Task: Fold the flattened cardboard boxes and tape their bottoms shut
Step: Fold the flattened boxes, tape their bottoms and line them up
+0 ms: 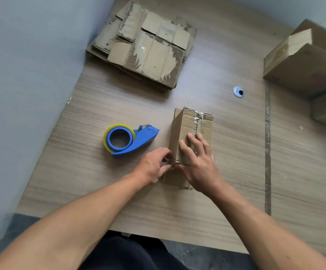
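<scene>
Sealing the bottom: right hand [199, 162] pressed flat, fingers spread, on box [204, 124]; left hand [151, 168] pinches tape end [177, 163]. Next, probably: smooth it down.

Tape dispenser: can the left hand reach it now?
Probably yes: the tape dispenser lies just beyond the left hand with nothing between them, though that hand is busy pinching at the box edge.
</scene>
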### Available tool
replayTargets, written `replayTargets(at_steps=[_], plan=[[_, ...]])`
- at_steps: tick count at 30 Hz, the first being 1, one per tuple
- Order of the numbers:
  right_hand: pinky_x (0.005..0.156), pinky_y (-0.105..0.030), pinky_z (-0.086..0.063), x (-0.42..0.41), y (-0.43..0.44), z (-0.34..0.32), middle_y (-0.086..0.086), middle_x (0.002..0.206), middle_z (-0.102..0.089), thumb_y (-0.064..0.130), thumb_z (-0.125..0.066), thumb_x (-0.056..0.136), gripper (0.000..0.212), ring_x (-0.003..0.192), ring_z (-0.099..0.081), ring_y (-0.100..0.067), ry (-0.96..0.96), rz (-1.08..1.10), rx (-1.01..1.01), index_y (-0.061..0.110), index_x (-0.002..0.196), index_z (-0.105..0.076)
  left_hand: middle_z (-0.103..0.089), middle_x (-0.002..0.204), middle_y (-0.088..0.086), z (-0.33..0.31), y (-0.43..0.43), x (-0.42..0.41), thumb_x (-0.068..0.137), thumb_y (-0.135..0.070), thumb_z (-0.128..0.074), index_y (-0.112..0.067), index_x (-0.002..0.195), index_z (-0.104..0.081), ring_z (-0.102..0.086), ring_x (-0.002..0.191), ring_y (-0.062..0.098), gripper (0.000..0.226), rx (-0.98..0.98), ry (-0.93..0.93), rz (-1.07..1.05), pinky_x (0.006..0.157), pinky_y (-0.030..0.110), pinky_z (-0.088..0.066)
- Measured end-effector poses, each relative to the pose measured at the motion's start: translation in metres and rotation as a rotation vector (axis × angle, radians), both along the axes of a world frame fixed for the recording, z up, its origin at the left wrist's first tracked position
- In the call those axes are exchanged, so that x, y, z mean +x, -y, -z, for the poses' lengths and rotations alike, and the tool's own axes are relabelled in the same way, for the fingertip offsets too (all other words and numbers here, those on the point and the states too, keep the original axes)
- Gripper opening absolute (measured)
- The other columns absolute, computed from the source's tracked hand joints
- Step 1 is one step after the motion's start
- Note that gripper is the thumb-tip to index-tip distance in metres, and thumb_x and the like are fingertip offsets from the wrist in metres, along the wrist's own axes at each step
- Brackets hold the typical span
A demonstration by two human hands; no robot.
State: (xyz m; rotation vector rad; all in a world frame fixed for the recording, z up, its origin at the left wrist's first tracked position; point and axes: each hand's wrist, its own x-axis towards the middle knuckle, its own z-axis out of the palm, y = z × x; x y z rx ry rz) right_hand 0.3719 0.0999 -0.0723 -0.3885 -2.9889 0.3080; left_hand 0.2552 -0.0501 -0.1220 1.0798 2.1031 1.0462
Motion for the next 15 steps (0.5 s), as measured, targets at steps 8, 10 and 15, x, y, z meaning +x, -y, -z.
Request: replayTargets(at_steps=[8,10,15], plan=[[0.111,-0.058,-0.033,-0.014,0.005,-0.035,0.009,0.157,-0.013,0.082,-0.044,0.072,0.077,0.150,-0.002,-0.017,0.207,0.235,-0.333,0.040,0.137,-0.046,-0.056,0.120,-0.003,-0.026,0.001,-0.005,0.089,-0.034,-0.070,-0.023,0.125,-0.055,-0.057,0.113,0.018,0.040,-0.206,-0.089,0.038,0.096,0.036,-0.047],[0.116,-0.055,-0.027,-0.021,0.014,-0.037,0.007,0.159,-0.002,0.079,-0.053,0.075,0.075,0.150,0.005,-0.021,0.196,0.398,-0.365,0.041,0.138,-0.039,-0.052,0.128,-0.004,-0.036,0.006,-0.011,0.089,-0.037,-0.068,-0.026,0.133,-0.051,-0.053,0.119,0.018,0.048,-0.276,-0.171,0.090,0.101,0.037,-0.045],[0.115,-0.059,-0.024,-0.031,0.026,-0.042,0.004,0.162,0.017,0.057,-0.065,0.081,0.095,0.150,0.012,-0.031,0.276,0.563,-0.395,0.045,0.152,-0.003,-0.059,0.121,-0.001,-0.062,0.027,-0.031,0.088,-0.031,-0.069,-0.022,0.128,-0.060,-0.057,0.113,0.022,0.041,-0.247,-0.359,0.150,0.095,0.036,-0.047]])
